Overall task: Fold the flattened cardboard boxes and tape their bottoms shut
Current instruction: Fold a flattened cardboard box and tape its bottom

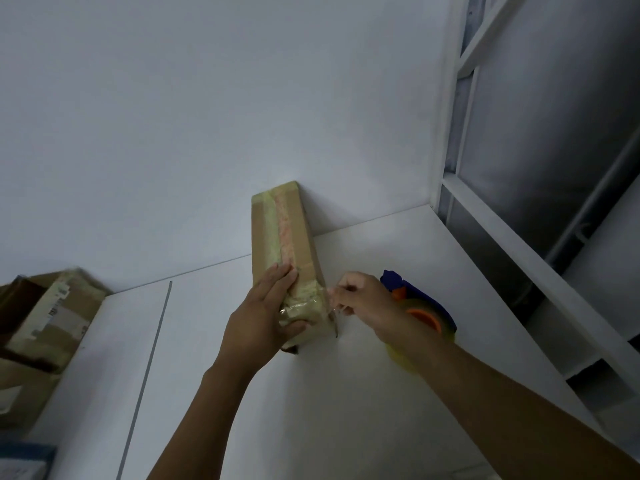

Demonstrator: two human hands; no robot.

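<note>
1. Filling most of my feed, the plain pale wall [207, 116] backs the white tabletop [381, 393] on which everything sits.
2. A white metal frame [519, 244] hems the table in on the right. I judge it limits how far the right arm can swing outward.
3. A blurred heap of taped brown cartons [45, 323] sits at far left, well apart from the work.
4. The long brown cardboard box [298, 220] lies mid-table, taped seam up and far end butted against the wall, probably so it cannot slide.
5. A blue tape dispenser with an orange hub [422, 306] rests just behind the right hand, partly hidden by it.
6. The left hand [263, 317] lays its fingers flat along the seam with the thumb hooked over the near end, clamping the box steady.
7. The right hand [363, 303] pinches the clear tape strip [323, 297] in curled fingertips at the box's near right corner. I read that as drawing it taut.
</note>
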